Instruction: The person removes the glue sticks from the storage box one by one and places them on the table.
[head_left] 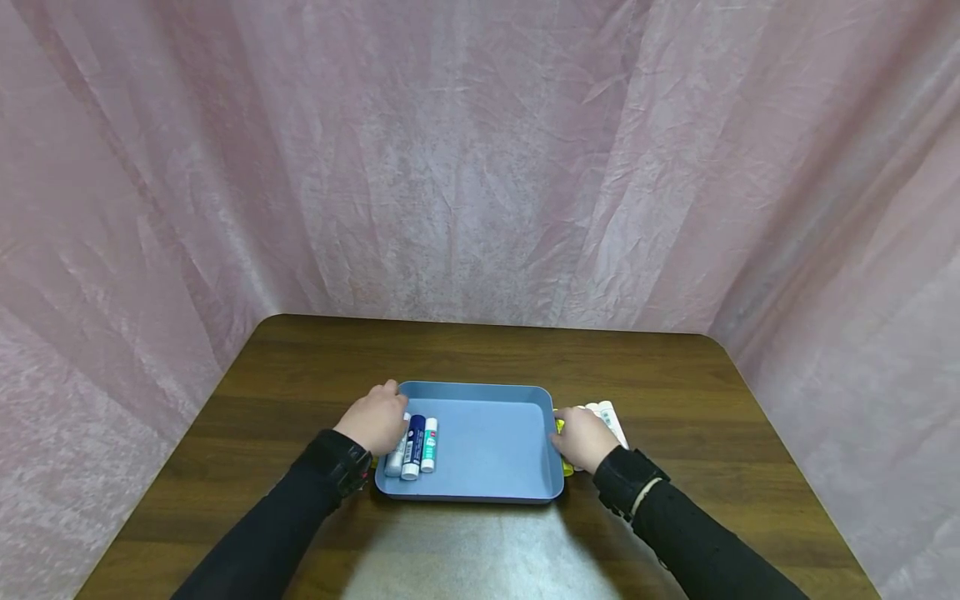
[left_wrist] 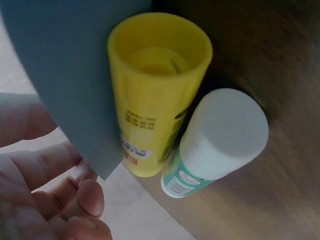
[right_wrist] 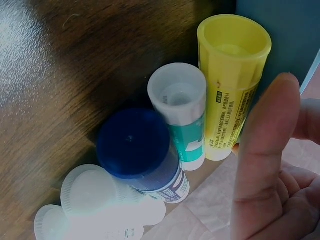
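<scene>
A blue tray (head_left: pixel 491 442) lies on the table, with my left hand (head_left: pixel 377 417) gripping its left rim near the far corner. At the opposite side, my right hand (head_left: pixel 585 437) holds the right rim. Inside the tray, three glue sticks lie side by side at the left: a whitish one (head_left: pixel 395 463), partly hidden by my hand, a dark blue one (head_left: pixel 413 448) and a white-and-green one (head_left: pixel 429 446). Just outside the left wall are a yellow glue stick (left_wrist: pixel 155 110) and a white-and-green glue stick (left_wrist: pixel 220 140).
Beyond the right wall, a row holds a yellow glue stick (right_wrist: pixel 227 100), a white-and-green one (right_wrist: pixel 185 125), a blue-capped one (right_wrist: pixel 135 145) and overexposed white ones (right_wrist: pixel 92 195). The wooden table (head_left: pixel 480 354) has rounded far corners; a pink curtain (head_left: pixel 465 167) hangs behind it.
</scene>
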